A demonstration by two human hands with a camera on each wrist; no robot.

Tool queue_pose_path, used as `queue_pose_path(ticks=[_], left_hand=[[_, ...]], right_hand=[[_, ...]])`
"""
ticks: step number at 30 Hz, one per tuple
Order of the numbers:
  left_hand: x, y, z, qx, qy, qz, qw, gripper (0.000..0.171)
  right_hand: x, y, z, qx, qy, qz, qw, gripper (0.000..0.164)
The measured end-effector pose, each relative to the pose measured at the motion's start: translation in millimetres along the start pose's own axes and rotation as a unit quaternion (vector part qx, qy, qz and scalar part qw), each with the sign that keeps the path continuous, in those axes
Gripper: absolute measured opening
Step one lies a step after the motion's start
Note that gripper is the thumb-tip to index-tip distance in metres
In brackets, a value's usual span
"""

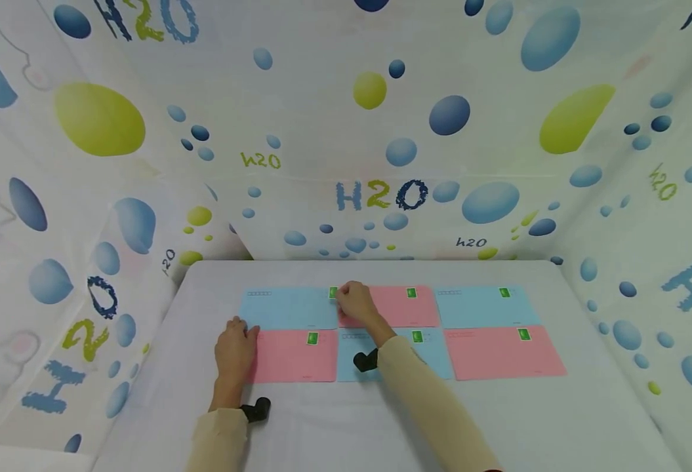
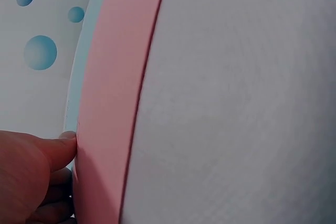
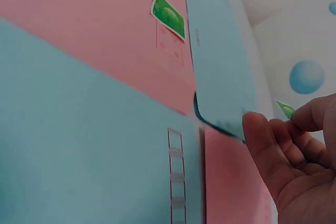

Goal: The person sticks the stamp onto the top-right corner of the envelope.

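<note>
My right hand [image 1: 359, 303] pinches a small green stamp [image 3: 286, 109] between thumb and fingertips. In the head view this stamp sits at the upper right corner of the back-left blue envelope [image 1: 286, 309]. The right fingertips overlap the neighbouring back-middle pink envelope [image 1: 401, 308]. My left hand [image 1: 236, 347] rests at the left edge of the front-left pink envelope [image 1: 292, 360], its fingertips reaching the blue envelope's lower left corner. In the left wrist view, its thumb [image 2: 63, 148] touches the edge where pink and blue meet.
Several pink and blue envelopes lie in two rows on a white-covered table [image 1: 322, 426]. The front-middle blue envelope [image 1: 434, 360] is partly under my right forearm. On the right are a blue envelope [image 1: 481, 311] and a pink one [image 1: 499, 357]. A patterned curtain [image 1: 322, 131] surrounds the table.
</note>
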State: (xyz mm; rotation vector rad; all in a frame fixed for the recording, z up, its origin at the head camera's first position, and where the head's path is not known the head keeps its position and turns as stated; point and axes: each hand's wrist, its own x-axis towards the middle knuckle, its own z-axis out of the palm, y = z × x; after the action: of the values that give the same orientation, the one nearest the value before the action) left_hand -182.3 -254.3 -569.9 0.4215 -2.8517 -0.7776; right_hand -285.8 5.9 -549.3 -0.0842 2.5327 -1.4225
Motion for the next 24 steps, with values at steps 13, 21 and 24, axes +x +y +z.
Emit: queue_pose_path(ticks=[13, 21, 24], left_hand=[[-3.8, 1.3, 6.0, -0.009, -0.003, -0.002, 1.0, 0.04], [-1.5, -0.5, 3.0, 0.0, 0.006, 0.001, 1.0, 0.043], [-1.7, -1.8, 3.3, 0.001, 0.008, 0.0, 1.0, 0.042]], right_hand=[[17.0, -2.1, 38.1, -0.031, -0.005, 0.026, 0.999, 0.022], [21.8, -10.7, 53.8, -0.113, 0.013, 0.017, 0.993, 0.038], [20.7, -15.4, 56.0, -0.125, 0.02, 0.018, 0.992, 0.032]])
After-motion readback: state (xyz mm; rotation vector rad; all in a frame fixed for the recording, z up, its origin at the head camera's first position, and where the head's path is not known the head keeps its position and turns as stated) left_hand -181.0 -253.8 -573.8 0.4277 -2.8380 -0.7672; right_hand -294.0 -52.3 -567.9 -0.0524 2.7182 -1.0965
